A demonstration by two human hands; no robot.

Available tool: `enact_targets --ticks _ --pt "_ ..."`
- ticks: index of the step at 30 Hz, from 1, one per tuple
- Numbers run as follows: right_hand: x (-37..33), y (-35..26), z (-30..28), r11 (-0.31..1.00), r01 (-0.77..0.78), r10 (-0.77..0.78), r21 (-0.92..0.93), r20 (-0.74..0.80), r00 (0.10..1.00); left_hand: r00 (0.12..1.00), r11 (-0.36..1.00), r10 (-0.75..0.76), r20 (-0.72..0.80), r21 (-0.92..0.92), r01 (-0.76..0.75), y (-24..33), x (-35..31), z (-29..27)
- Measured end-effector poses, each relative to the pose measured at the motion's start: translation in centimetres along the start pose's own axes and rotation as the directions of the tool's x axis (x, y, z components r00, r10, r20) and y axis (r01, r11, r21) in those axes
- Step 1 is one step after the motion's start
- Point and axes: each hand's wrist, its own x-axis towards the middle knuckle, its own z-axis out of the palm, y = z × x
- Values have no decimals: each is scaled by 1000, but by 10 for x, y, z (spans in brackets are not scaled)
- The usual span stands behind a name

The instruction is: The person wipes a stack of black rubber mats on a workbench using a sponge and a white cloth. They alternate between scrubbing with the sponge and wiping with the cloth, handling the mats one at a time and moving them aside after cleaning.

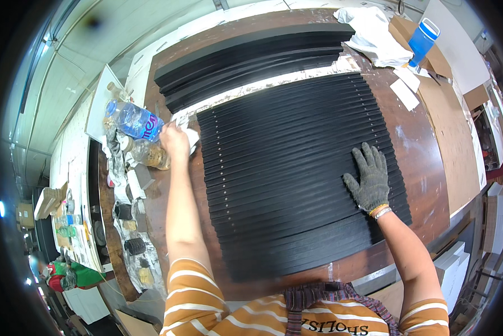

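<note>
My bare left hand [174, 140] is closed on a crumpled white cloth [193, 140] at the left edge of a black ribbed panel [285, 168]. The fingertips are partly hidden. Just beyond the hand lies a clear plastic bottle with a blue label [138, 121], and a second bottle with a brownish tint [150, 154] rests nearer. My right hand [369, 178], in a dark grey knitted glove, lies flat with fingers spread on the panel's right part. Rows of small pale dots run down both sides of the panel.
Long black strips [251, 61] are stacked along the far side of the brown table [425, 151]. A white cloth heap [374, 36], a blue jug [423, 42] and paper [404, 94] lie at the far right. Stained blocks and rags [136, 224] line the left edge.
</note>
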Motion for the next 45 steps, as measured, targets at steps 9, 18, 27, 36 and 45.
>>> enact_targets --ticks 9,18,27,36,45 --pt "1 -1 2 999 4 -4 -44 6 1000 832 879 310 460 -472 -67 173 -110 65" --pt "0 1 3 1000 3 -3 -21 0 1000 951 956 -263 163 -92 280 2 -91 -52" --pt "0 -2 1 998 -25 27 -52 27 999 941 960 259 219 -163 -226 24 -69 23" --pt "-1 0 -1 1000 -2 2 11 -19 1000 991 993 38 -130 -109 -52 31 -34 -5" --pt "0 3 -5 999 -10 10 48 0 1000 940 983 40 338 158 -99 199 -46 111"
